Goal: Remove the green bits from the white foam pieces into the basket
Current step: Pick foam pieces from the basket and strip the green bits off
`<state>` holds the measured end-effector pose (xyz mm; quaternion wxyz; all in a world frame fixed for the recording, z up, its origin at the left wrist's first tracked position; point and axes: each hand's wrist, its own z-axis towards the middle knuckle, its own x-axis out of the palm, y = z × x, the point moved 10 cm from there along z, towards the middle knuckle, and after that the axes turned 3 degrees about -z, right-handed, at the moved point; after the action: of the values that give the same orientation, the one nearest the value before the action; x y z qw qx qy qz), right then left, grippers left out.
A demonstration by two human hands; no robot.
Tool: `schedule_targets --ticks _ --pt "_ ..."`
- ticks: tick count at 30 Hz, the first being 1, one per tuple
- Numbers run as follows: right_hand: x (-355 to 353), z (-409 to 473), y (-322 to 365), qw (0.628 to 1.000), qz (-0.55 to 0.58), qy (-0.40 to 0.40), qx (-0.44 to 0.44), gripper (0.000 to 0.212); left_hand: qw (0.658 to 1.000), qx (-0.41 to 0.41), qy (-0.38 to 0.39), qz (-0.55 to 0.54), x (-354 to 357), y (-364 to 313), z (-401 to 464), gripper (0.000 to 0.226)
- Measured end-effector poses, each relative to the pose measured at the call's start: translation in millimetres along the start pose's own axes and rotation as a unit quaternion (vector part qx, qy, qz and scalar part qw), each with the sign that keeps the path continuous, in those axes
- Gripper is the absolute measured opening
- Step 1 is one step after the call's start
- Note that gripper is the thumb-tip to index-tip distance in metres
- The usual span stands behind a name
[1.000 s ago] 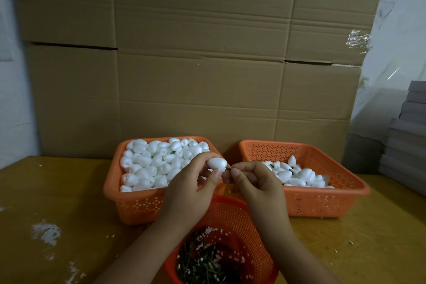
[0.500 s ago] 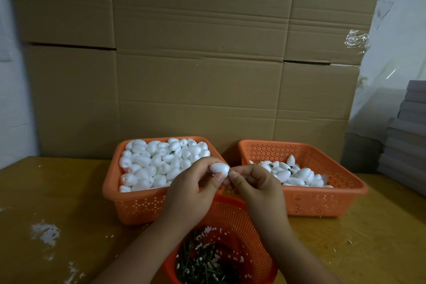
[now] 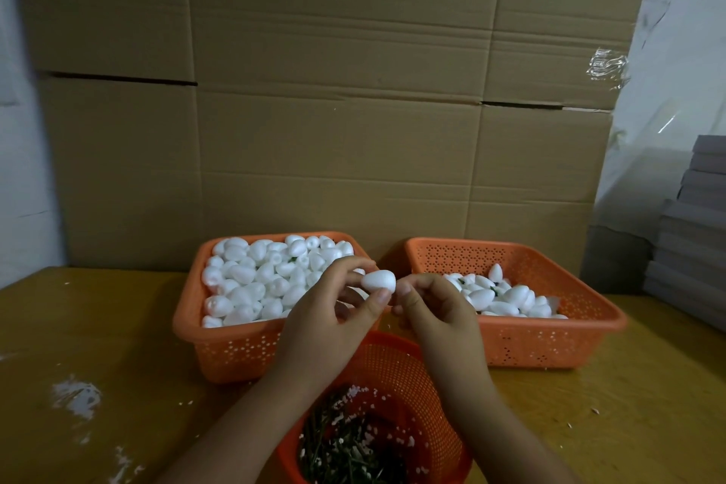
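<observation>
While the left hand pinches a white egg above the round basket of green bits at the desk's near edge, the right hand curls its fingers at the egg's tip, between two tubs of eggs near the back edge

Three orange baskets stood before the cardboard boxes: two rectangular, one round. Two hands were present, with one white foam piece between them. Basket contents were too numerous to count.
</observation>
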<state>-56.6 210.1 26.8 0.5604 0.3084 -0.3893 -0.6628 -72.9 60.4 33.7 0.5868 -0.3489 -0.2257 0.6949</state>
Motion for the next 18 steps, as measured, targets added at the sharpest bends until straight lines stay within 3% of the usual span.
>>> schedule_targets --ticks 18 --pt "1.7 0.9 1.0 1.000 -0.031 0.006 -0.005 0.035 1.000 0.021 0.004 0.009 -0.7 -3.2 -1.2 0.025"
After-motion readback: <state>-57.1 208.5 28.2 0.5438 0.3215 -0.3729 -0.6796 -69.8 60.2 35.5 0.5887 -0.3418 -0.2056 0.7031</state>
